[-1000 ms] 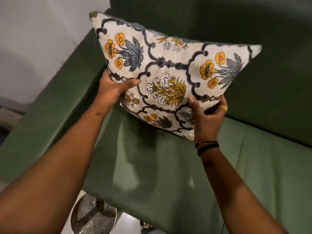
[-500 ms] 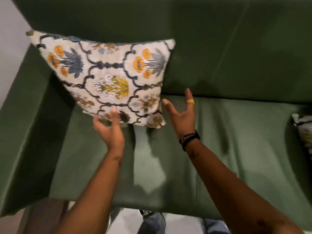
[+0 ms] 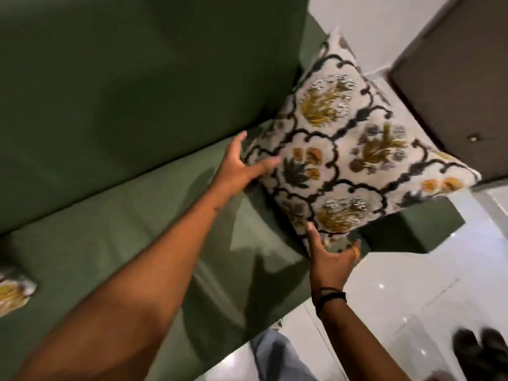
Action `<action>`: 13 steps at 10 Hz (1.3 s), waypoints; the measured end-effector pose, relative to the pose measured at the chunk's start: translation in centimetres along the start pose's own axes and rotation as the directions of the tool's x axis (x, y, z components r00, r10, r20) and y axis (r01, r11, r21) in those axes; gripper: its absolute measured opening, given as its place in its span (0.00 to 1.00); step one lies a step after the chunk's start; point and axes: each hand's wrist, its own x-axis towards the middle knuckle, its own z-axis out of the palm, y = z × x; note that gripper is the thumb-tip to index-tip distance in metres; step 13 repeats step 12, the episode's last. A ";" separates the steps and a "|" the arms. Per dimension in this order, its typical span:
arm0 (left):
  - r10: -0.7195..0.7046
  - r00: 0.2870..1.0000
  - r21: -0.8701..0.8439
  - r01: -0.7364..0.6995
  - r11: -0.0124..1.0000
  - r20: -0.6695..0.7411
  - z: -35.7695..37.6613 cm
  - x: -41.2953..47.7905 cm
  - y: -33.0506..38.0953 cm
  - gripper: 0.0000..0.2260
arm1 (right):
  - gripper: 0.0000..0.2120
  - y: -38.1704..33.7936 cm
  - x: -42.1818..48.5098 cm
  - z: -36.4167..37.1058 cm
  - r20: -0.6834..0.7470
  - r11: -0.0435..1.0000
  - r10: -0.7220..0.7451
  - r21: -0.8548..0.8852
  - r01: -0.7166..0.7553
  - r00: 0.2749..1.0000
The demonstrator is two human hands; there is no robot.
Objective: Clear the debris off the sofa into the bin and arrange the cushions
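A white floral cushion (image 3: 343, 160) with black scrollwork and yellow flowers stands tilted at the right end of the green sofa (image 3: 132, 232), against its armrest. My left hand (image 3: 239, 171) grips the cushion's left corner, thumb on the front and fingers behind. Down at the bottom corner, my right hand (image 3: 330, 259), which wears a ring and dark wristbands, holds the cushion from below. A corner of a second floral cushion (image 3: 12, 292) shows at the far left edge of the seat. No debris or bin is in view.
The sofa's tall green backrest (image 3: 137, 78) fills the upper left. White tiled floor (image 3: 412, 284) lies to the right, with a pair of dark shoes (image 3: 481, 353) on it. A brown door (image 3: 453, 92) stands behind the armrest. My jeans leg (image 3: 275, 358) is at the sofa's front edge.
My hands let go of the cushion placed at the sofa's left end. The view swung right, and both hands now hold a second cushion at the right end.
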 end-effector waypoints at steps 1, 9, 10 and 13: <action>-0.030 0.997 0.037 0.028 0.999 0.071 3.3 6.3 3.1 0.60 | 0.54 -0.1 4.6 0.3 -0.006 0.997 0.011 0.070 -0.010 1.000; -0.041 0.699 -0.178 -0.125 0.976 -0.714 -11.8 -4.8 -4.5 0.38 | 0.27 -12.2 8.6 17.2 0.767 0.936 -0.339 0.217 0.277 0.545; -0.063 0.690 -0.162 -0.080 0.984 -0.721 -10.8 -5.6 -4.5 0.41 | 0.28 -11.9 8.5 15.7 0.760 0.925 -0.322 0.126 0.358 0.564; -0.104 0.695 -0.049 0.099 0.994 -0.711 -12.3 -12.6 1.8 0.51 | 0.40 -17.9 2.7 9.1 0.563 0.920 -0.367 0.104 0.377 0.740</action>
